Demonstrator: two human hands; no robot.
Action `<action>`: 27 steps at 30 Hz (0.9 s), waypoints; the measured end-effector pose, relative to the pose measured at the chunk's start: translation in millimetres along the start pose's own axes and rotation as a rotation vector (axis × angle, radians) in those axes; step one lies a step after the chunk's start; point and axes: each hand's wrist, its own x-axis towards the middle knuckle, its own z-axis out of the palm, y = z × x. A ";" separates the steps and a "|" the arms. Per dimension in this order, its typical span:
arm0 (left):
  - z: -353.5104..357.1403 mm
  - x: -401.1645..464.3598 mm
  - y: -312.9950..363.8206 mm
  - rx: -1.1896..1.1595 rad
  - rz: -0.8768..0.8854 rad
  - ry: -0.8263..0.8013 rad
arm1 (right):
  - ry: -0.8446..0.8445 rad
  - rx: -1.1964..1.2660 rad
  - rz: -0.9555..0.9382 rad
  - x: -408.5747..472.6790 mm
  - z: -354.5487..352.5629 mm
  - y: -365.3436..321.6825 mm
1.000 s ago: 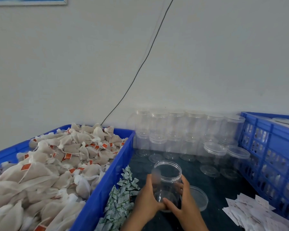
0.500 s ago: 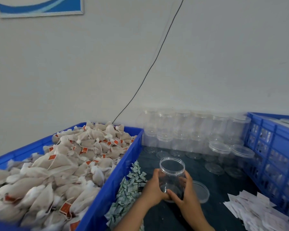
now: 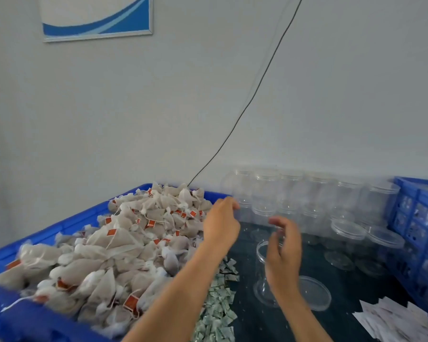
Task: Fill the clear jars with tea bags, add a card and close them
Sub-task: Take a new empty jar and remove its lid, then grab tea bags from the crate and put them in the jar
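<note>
An open clear jar (image 3: 262,272) stands upright on the dark table, partly hidden behind my right hand (image 3: 283,253). That hand hovers in front of the jar with fingers spread, holding nothing. My left hand (image 3: 220,224) is raised over the right edge of the blue crate (image 3: 47,324), fingers loosely curled and empty, above the heap of white tea bags (image 3: 114,248) with orange tags. The jar's clear lid (image 3: 315,296) lies flat to its right. White cards (image 3: 395,322) lie at the lower right.
Rows of empty clear jars (image 3: 314,196), some stacked and some lidded, line the back wall. A pile of small green sachets (image 3: 218,309) lies beside the crate. A second blue crate (image 3: 420,218) stands on the right. A black cable (image 3: 245,107) hangs down the wall.
Both hands have let go of the jar, which now stands alone. My left hand has risen toward the tea bags, my right hand has opened. The view has shifted left and up.
</note>
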 end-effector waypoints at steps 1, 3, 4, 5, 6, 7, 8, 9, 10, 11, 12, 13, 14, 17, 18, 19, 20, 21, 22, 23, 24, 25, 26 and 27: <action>-15.2 5.0 -8.1 0.055 -0.014 0.000 | -0.070 0.044 0.002 3.8 11.4 -11.2; -44.8 11.2 -32.9 0.162 -0.062 -0.002 | -0.234 0.108 0.066 9.4 34.9 -29.8; -58.5 12.1 -48.6 0.212 -0.095 0.000 | -0.317 0.128 0.115 11.0 46.9 -36.4; -71.5 12.9 -65.4 0.257 -0.133 0.006 | -0.392 0.142 0.164 12.4 59.1 -40.9; -83.6 12.8 -82.4 0.297 -0.172 0.016 | -0.458 0.153 0.209 12.9 71.3 -44.5; -94.7 12.5 -99.0 0.331 -0.211 0.033 | -0.517 0.153 0.247 12.7 83.5 -46.7; -104.5 11.9 -115.6 0.358 -0.250 0.058 | -0.569 0.139 0.271 11.5 95.5 -47.9; -112.6 11.3 -131.7 0.383 -0.288 0.088 | -0.615 0.112 0.282 9.6 107.3 -48.5; -118.5 10.9 -146.6 0.409 -0.320 0.114 | -0.656 0.078 0.284 7.3 118.6 -48.6; -122.6 10.9 -159.9 0.446 -0.347 0.123 | -0.693 0.042 0.280 5.0 129.5 -48.1; -125.0 11.3 -171.6 0.490 -0.374 0.116 | -0.727 0.005 0.277 2.7 139.7 -47.0; -126.3 12.0 -181.8 0.527 -0.401 0.103 | -0.758 -0.028 0.278 0.4 149.4 -45.9; -126.5 13.2 -190.5 0.546 -0.428 0.085 | -0.786 -0.057 0.285 -2.1 158.1 -44.7; -121.9 18.3 -209.8 0.519 -0.498 -0.019 | -0.867 -0.106 0.327 -9.7 179.7 -41.0; -118.4 19.4 -214.8 0.507 -0.501 -0.049 | -0.892 -0.112 0.345 -12.7 185.1 -39.4; -114.6 20.2 -218.6 0.502 -0.497 -0.076 | -0.914 -0.113 0.360 -15.9 190.0 -37.6; -110.9 20.8 -222.5 0.509 -0.486 -0.103 | -0.932 -0.115 0.368 -19.2 194.2 -35.4; -108.2 20.9 -225.8 0.533 -0.471 -0.130 | -0.946 -0.120 0.369 -22.0 197.6 -33.5; -106.5 20.9 -228.6 0.567 -0.456 -0.156 | -0.958 -0.127 0.370 -24.0 200.7 -31.7; -106.0 20.7 -230.4 0.602 -0.443 -0.175 | -0.968 -0.131 0.375 -25.6 203.2 -30.2; -106.3 20.7 -231.9 0.625 -0.425 -0.182 | -0.975 -0.128 0.380 -26.2 205.6 -29.1; -106.9 21.0 -232.8 0.627 -0.396 -0.175 | -0.978 -0.121 0.384 -26.3 207.6 -28.6; -107.6 21.5 -233.9 0.603 -0.356 -0.155 | -0.984 -0.114 0.386 -25.9 209.0 -28.7; -107.8 21.8 -234.2 0.556 -0.307 -0.127 | -0.994 -0.107 0.388 -25.1 210.0 -29.2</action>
